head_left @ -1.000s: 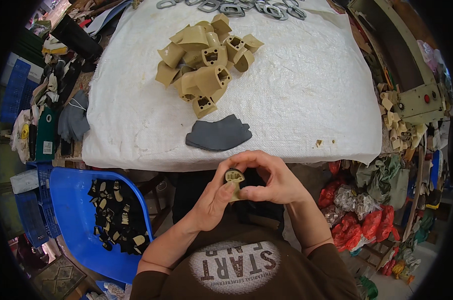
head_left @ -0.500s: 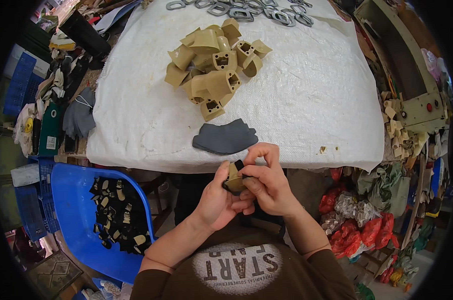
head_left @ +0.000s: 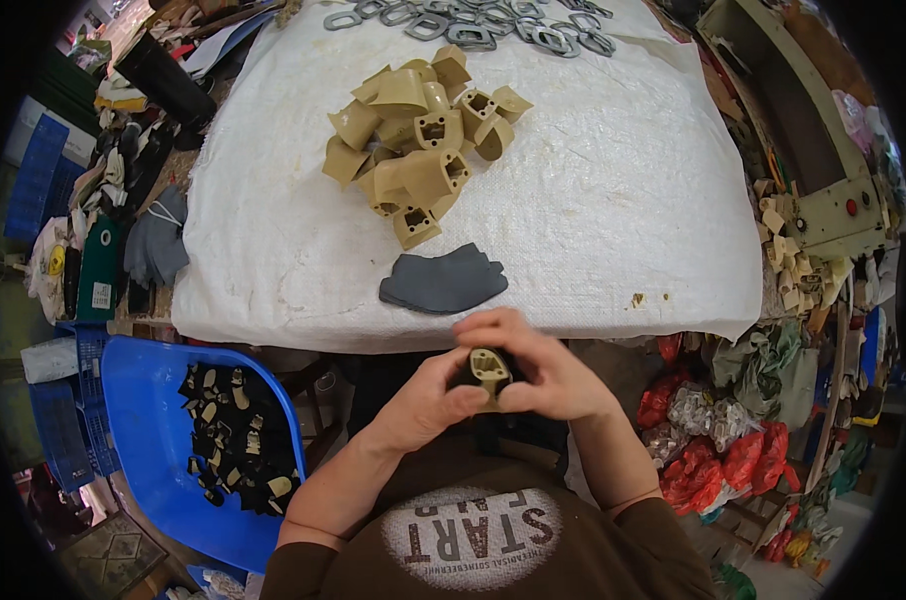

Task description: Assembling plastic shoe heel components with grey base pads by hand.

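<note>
Hands close together below white table [head_left: 613, 200] edge. Left hand [head_left: 423, 405] and right hand [head_left: 543, 370] both curl around small tan plastic piece [head_left: 490, 370], fingers pinched tight. Piece has rounded rim, dark hole in middle, black bit behind. Tan pile [head_left: 418, 140] on table, gray flat stack [head_left: 443, 283] nearer hands.
</note>
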`<state>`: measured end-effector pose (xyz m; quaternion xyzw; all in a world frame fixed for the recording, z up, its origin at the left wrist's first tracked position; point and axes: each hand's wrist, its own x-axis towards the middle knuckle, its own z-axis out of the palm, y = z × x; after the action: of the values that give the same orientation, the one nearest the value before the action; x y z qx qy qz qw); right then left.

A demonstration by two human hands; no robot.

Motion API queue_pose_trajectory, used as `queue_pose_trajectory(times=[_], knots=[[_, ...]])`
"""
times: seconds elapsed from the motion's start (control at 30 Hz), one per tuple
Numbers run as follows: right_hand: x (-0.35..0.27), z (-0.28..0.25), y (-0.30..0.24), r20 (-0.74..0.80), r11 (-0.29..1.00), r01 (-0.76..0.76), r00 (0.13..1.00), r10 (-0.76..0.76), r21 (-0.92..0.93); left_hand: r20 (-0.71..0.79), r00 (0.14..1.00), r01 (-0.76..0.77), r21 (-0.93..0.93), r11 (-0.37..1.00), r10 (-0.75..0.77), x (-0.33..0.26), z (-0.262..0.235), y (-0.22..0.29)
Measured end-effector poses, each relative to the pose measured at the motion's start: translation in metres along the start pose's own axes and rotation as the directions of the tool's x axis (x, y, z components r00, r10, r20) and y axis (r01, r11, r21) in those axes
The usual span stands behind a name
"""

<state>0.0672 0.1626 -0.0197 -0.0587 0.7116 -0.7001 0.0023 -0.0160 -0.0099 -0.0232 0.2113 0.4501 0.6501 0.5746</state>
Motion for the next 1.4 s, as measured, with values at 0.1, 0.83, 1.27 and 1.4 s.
queue_pose_trajectory(times=[0.1, 0.83, 1.27, 1.4], knots=[[-0.001, 0.004, -0.003, -0.041, 0.997, 0.044, 0.998, -0.041, 0.061, -0.097, 0.964, -0.246, 0.036, 0.969, 0.248, 0.004, 0.001, -0.009], [0.007, 0.027, 0.003, -0.249, 0.966, -0.038, 0.963, 0.104, 0.255, -0.335, 0.941, -0.149, -0.290, 0.945, 0.046, 0.008, 0.019, -0.010], [0.011, 0.024, -0.002, -0.138, 0.952, -0.032, 0.987, 0.078, 0.303, -0.093, 0.978, -0.187, -0.014, 0.982, 0.185, 0.003, 0.014, -0.005], [0.006, 0.035, 0.008, -0.226, 0.970, 0.050, 0.974, 0.005, 0.239, -0.171, 0.953, -0.263, -0.049, 0.964, 0.251, 0.007, 0.010, -0.006]])
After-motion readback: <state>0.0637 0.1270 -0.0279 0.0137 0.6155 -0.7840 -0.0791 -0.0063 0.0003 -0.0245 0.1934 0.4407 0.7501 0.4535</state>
